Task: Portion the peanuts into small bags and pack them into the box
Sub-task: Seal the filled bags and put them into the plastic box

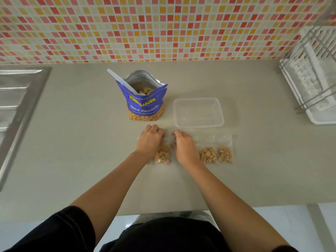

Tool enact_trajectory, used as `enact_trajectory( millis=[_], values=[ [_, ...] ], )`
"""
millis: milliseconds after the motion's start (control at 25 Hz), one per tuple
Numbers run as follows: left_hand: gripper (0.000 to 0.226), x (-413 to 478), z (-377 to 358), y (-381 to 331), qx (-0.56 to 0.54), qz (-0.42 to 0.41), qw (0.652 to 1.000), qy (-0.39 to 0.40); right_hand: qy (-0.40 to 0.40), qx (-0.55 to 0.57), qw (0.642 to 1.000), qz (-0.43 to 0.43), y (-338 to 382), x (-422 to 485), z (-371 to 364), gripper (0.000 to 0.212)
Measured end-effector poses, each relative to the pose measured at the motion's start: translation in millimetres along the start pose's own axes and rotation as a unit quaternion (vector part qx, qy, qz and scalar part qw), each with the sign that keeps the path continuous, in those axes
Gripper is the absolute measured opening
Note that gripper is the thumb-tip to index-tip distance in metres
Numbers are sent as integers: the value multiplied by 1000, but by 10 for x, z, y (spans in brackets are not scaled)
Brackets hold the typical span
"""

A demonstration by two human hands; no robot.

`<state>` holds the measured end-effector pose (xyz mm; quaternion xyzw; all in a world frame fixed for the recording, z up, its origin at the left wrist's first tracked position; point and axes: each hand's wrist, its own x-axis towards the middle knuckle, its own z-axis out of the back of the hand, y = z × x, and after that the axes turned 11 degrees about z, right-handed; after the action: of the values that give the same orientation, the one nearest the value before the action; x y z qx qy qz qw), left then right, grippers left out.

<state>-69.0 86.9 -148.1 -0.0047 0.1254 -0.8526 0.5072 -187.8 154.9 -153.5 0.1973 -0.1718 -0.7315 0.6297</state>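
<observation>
Gray table (72,151) holds two full bags (208,155). The left hand (150,140) and right hand (184,147) pinch a third bag (163,154) in a tight grip. The box (198,112) is bare (packing not begun).

peanut bag (145,104): blue, yellow lettering, silver inside | small bags (216,151): clear, tan peanuts | box (198,113): clear | spoon (120,79): white | countertop (81,142): grey-beige | wall tiles (145,28): red, orange, pink, cream mosaic | sleeves (60,231): black

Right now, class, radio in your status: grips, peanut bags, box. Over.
Left grip and right grip pinch small bag top. Two filled bags beside, box empty. Nothing blocking.
</observation>
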Motion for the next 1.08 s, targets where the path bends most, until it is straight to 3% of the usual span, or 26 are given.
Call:
enact_trajectory(
  millis=[80,200,280,440,680,760,880,1000,1080],
  values=[
    [17,13,-11,32,31,-12,999,2,13,-27,1000,-6,14,27,-38,33],
    [9,35,14,16,23,-15,1000,13,19,-48,999,-12,30,80,-42,27],
    [21,26,10,4,48,-4,999,20,16,-51,998,-18,53,88,-47,25],
    [23,45,2,31,80,3,996,30,16,-69,997,-14,86,58,-64,33],
    [23,25,71,50,75,-31,997,21,-5,-35,999,-24,137,77,-42,31],
    [16,-20,113,102,15,-53,998,15,-38,61,996,-54,132,33,-13,24],
    [12,-125,203,195,-148,-45,988,11,-73,274,953,-105,144,-85,50,17],
    [17,-246,354,195,-322,38,944,64,-109,353,924,-101,155,-184,68,6],
    [14,-261,441,159,-354,54,931,75,-145,376,911,-92,180,-220,111,8]
  ],
)
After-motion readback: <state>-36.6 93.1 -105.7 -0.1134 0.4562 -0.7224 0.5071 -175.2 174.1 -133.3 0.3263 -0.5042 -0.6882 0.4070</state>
